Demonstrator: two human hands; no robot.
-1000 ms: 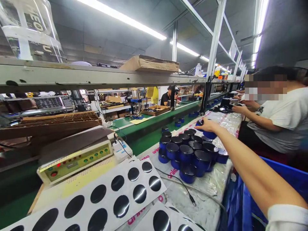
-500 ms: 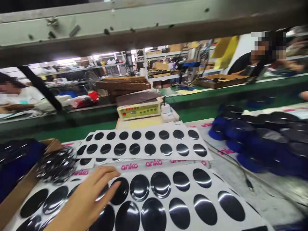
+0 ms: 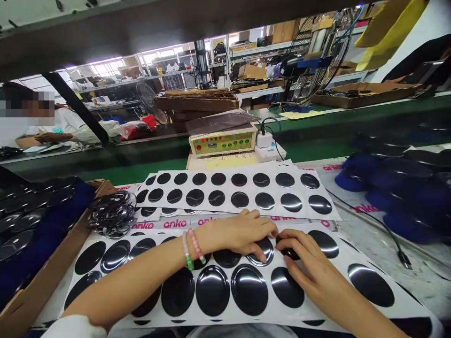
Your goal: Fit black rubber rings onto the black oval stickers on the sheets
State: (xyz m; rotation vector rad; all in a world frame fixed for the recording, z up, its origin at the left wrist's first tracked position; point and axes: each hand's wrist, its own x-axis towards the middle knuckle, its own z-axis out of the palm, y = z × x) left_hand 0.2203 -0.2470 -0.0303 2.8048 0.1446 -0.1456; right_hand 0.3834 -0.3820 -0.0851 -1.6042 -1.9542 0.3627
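My left hand (image 3: pixel 251 234) reaches in from the left, wearing bead bracelets (image 3: pixel 195 246). Its thumb rests on a glossy black disc (image 3: pixel 262 256) of the white sheet (image 3: pixel 310 317), and its fingers stretch right, apart from the thumb. From the right comes my right hand (image 3: pixel 305 258), with index finger and thumb apart over the neighbouring black disc (image 3: pixel 291 251), which they partly cover. The fingertips of both hands nearly meet at that disc's upper edge. Nothing held shows in either hand. Some discs on the sheet show a rim line; others look plain.
A tangle of thin black rings (image 3: pixel 112 213) lies left, by a cardboard box (image 3: pixel 66 244) of dark blue, black-topped parts. Further sheets of discs (image 3: pixel 230 188) lie behind, before a yellow control box (image 3: pixel 223 141). Blue parts (image 3: pixel 401 188) and a cable (image 3: pixel 384 225) are at right.
My left hand has moved right across the sheet to a disc further along. My right hand has come into view beside it. The camera view has shifted.
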